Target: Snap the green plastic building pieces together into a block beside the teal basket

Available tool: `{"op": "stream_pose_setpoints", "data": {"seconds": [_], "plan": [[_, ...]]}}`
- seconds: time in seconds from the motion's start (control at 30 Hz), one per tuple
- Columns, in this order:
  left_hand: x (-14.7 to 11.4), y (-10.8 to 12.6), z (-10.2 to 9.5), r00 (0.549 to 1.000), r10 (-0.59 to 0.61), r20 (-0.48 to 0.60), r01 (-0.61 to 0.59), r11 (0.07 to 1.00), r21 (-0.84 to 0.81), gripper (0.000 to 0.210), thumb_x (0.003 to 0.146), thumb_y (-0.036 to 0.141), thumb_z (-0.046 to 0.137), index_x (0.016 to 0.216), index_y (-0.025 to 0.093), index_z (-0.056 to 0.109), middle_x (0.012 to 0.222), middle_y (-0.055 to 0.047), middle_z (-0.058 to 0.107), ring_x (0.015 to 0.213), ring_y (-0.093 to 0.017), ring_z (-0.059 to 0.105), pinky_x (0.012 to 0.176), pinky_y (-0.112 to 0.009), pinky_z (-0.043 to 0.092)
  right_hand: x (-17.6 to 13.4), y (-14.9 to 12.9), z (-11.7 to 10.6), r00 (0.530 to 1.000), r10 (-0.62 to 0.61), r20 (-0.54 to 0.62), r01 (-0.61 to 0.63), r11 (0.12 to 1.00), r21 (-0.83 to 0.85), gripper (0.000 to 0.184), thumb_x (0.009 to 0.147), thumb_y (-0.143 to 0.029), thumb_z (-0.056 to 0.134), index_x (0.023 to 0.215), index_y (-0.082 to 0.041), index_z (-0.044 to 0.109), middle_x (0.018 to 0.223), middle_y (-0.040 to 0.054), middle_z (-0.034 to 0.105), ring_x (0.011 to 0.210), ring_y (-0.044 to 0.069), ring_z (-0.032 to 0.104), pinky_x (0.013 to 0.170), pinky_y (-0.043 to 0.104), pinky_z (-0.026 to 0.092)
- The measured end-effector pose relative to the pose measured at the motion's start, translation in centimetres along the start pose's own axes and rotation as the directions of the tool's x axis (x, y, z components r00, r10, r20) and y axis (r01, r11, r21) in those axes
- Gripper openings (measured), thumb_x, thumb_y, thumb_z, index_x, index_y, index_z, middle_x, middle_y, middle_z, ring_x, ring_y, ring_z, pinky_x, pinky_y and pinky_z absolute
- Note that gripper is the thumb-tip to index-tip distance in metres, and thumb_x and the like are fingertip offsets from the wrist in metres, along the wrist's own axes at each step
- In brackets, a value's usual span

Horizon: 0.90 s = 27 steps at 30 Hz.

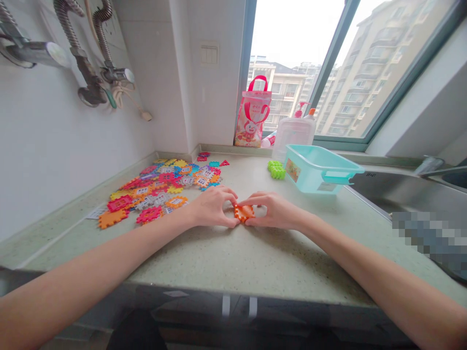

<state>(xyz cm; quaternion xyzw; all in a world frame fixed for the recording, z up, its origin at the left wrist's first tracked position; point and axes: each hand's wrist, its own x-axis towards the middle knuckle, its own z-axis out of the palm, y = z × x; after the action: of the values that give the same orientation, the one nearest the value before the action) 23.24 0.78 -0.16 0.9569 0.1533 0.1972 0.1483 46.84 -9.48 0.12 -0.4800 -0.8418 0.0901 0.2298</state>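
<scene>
An orange interlocking block piece [243, 212] rests on the pale green countertop [233, 257], pinched from both sides. My left hand [213, 206] grips its left edge with thumb and fingers. My right hand [273, 210] grips its right edge. Both hands lie low on the counter, fingertips nearly meeting over the piece. A heap of colourful block pieces [164, 187] is spread to the left of my left hand. A small green block cluster [277, 169] sits farther back, beside a tub.
A turquoise plastic tub [318, 168] stands at the back right, next to a steel sink [404, 194]. A pink gift bag [253, 114] and pump bottles [294, 131] stand by the window. Metal hoses and taps [91, 73] hang on the left wall.
</scene>
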Motion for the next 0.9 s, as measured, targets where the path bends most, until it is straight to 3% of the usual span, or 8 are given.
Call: {"op": "stream_pose_setpoints", "data": {"seconds": [0.6, 0.7, 0.77, 0.83, 0.9], "plan": [[0.1, 0.3, 0.1, 1.000, -0.012, -0.014, 0.012, 1.000, 0.005, 0.030, 0.073, 0.039, 0.087, 0.095, 0.021, 0.078, 0.116, -0.007, 0.079, 0.110, -0.028, 0.070, 0.103, -0.042, 0.048, 0.0, -0.4, 0.4, 1.000, 0.007, -0.021, -0.008, 1.000, -0.028, 0.040, 0.089, -0.035, 0.081, 0.129, -0.031, 0.080, 0.110, 0.0058, 0.081, 0.095, 0.023, 0.075, 0.087, 0.037, 0.055], [0.2, -0.3, -2.5, 1.000, -0.019, 0.021, 0.017, 0.995, 0.101, 0.050, 0.072, 0.057, 0.087, 0.107, 0.022, 0.078, 0.118, -0.009, 0.077, 0.108, -0.029, 0.069, 0.097, -0.040, 0.049, 0.1, -0.3, 0.6, 0.999, 0.013, -0.031, -0.014, 1.000, -0.027, 0.040, 0.088, -0.035, 0.080, 0.128, -0.032, 0.081, 0.110, 0.0050, 0.081, 0.094, 0.022, 0.075, 0.086, 0.035, 0.055], [-0.2, -1.3, -5.6, 0.987, -0.149, 0.051, 0.139, 0.976, 0.169, 0.060, 0.072, 0.067, 0.083, 0.113, 0.023, 0.077, 0.107, -0.008, 0.078, 0.096, -0.027, 0.070, 0.084, -0.036, 0.048, 0.1, 0.8, 0.5, 0.999, 0.037, -0.033, -0.038, 0.999, -0.015, 0.042, 0.088, -0.036, 0.079, 0.129, -0.032, 0.080, 0.110, 0.0039, 0.081, 0.088, 0.020, 0.074, 0.083, 0.034, 0.056], [-0.9, -2.7, -8.8, 0.923, -0.369, 0.106, 0.341, 0.915, 0.213, 0.056, 0.073, 0.072, 0.078, 0.101, 0.024, 0.078, 0.088, -0.005, 0.076, 0.076, -0.023, 0.067, 0.069, -0.032, 0.043, 0.2, 2.8, 0.1, 0.993, 0.096, -0.069, -0.099, 0.994, -0.042, 0.040, 0.088, -0.037, 0.077, 0.128, -0.033, 0.081, 0.107, 0.0033, 0.081, 0.080, 0.018, 0.072, 0.078, 0.033, 0.056], [-1.7, -4.1, -11.4, 0.803, -0.565, 0.189, 0.506, 0.815, 0.283, 0.055, 0.065, 0.076, 0.080, 0.081, 0.023, 0.076, 0.072, -0.004, 0.071, 0.062, -0.021, 0.061, 0.061, -0.032, 0.037, 0.0, 5.4, -0.5, 0.971, 0.181, -0.154, -0.199, 0.974, -0.112, 0.037, 0.089, -0.041, 0.075, 0.124, -0.031, 0.083, 0.099, 0.0041, 0.081, 0.074, 0.019, 0.070, 0.074, 0.035, 0.055]]}}
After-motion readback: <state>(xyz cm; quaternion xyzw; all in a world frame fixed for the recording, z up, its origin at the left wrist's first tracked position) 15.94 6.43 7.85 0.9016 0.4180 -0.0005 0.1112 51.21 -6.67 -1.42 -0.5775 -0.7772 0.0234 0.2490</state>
